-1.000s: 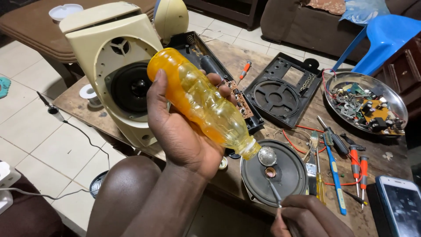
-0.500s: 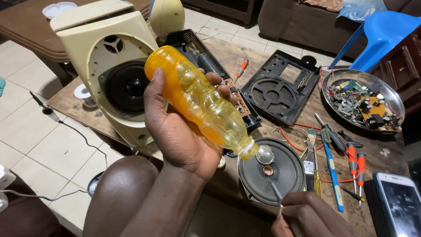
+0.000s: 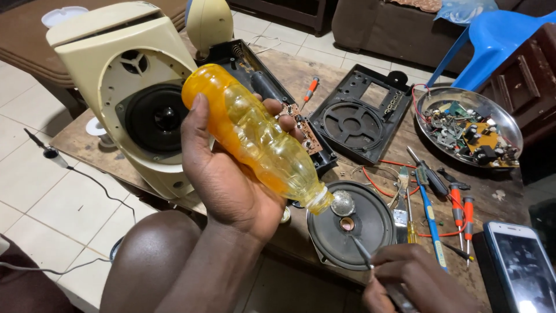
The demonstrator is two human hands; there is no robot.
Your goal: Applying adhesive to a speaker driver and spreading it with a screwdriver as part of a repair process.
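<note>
Bottle tipped over a spoon, right above a loose speaker cone.

Far left, a cream speaker cabinet point(image 3: 124, 98) stood on the wooden table point(image 3: 295, 72) with its black driver facing out. Next over, the left hand point(image 3: 231, 174) was wrapped tight around a plastic bottle point(image 3: 255, 136) of yellow-orange liquid, tilted mouth-down to the right. The neck sat just at the bowl of a metal spoon point(image 3: 343, 204), which hovered over a round black speaker point(image 3: 352, 225) lying flat near the table's front edge. The right hand point(image 3: 414, 281) pinched the spoon's handle at the bottom of frame. Further right lay screwdrivers point(image 3: 431, 220), a metal tray point(image 3: 509, 124) of circuit parts, and a phone point(image 3: 521, 269).
</note>
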